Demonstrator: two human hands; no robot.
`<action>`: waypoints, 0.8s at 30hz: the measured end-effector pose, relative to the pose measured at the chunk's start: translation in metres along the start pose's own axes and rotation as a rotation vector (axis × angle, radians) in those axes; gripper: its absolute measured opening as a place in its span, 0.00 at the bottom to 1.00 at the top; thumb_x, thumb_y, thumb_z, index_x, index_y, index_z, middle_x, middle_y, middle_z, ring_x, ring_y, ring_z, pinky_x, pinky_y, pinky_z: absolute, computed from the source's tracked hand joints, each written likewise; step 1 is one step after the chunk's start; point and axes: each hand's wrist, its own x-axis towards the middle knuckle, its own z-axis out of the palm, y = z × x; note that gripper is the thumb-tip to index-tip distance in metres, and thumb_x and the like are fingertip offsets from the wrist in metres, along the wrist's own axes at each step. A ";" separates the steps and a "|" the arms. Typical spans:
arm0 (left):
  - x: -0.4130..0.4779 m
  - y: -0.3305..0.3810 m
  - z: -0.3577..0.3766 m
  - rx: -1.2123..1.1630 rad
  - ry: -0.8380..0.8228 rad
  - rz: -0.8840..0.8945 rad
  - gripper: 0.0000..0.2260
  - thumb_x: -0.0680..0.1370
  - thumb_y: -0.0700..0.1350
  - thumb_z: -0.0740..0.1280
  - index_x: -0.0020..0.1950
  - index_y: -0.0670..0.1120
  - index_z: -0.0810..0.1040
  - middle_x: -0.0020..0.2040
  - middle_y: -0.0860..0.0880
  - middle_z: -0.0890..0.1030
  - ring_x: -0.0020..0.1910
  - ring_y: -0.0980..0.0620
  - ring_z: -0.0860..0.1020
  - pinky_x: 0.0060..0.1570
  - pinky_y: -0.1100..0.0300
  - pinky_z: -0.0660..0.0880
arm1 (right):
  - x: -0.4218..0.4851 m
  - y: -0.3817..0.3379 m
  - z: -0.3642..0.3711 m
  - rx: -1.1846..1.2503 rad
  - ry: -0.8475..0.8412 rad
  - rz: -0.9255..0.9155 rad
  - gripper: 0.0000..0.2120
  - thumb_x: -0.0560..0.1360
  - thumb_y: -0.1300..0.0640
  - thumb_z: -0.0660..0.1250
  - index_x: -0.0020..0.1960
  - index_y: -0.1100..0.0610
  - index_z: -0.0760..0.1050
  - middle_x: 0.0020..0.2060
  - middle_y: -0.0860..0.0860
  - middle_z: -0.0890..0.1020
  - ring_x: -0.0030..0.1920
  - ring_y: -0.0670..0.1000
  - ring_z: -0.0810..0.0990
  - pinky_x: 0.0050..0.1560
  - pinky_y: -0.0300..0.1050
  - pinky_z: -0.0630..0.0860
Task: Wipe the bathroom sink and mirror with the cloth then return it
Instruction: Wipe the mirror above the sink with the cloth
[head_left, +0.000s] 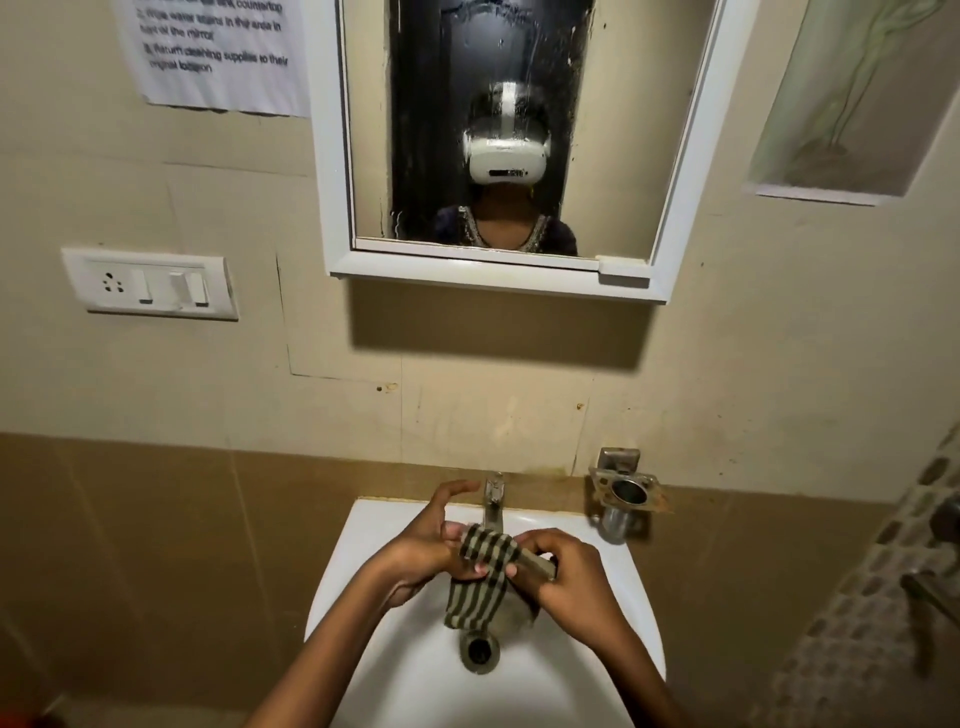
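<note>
— Where are you?
— At a beige bathroom wall, with the white sink (363, 545) below me. The striped cloth (480, 577) hangs over the basin under the tap (493, 499), lengthwise toward the drain (479, 647).
— Your hands?
— My left hand (431, 540) and right hand (566, 571) pinch its top from either side. The mirror (613, 130) is straight above.
— Any writing?
— The notice (218, 52) reads: "Return cleaning supplies to their original location."

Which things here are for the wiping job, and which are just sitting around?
For the job: cloth, held by the left hand and right hand; sink; mirror.

Just there: tap; switch panel; paper notice; metal holder; wall niche.
</note>
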 end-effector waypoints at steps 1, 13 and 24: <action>0.000 0.004 0.001 0.110 0.035 0.035 0.33 0.65 0.24 0.69 0.60 0.55 0.72 0.39 0.45 0.79 0.39 0.52 0.78 0.42 0.58 0.79 | 0.002 0.002 -0.002 0.117 -0.047 0.044 0.14 0.69 0.58 0.73 0.31 0.43 0.74 0.37 0.44 0.81 0.43 0.46 0.78 0.47 0.44 0.74; 0.033 0.106 0.001 0.510 0.265 0.483 0.06 0.72 0.39 0.69 0.41 0.47 0.73 0.36 0.50 0.77 0.36 0.54 0.73 0.37 0.62 0.70 | 0.059 -0.061 -0.046 0.229 0.104 0.046 0.26 0.56 0.45 0.80 0.47 0.52 0.74 0.41 0.49 0.85 0.42 0.46 0.83 0.45 0.47 0.81; 0.006 0.356 -0.008 0.416 0.551 1.171 0.06 0.71 0.40 0.72 0.48 0.45 0.80 0.46 0.50 0.85 0.44 0.54 0.83 0.45 0.63 0.79 | 0.121 -0.243 -0.233 -0.164 0.896 -0.514 0.12 0.66 0.54 0.75 0.42 0.53 0.72 0.34 0.49 0.79 0.33 0.48 0.77 0.31 0.35 0.69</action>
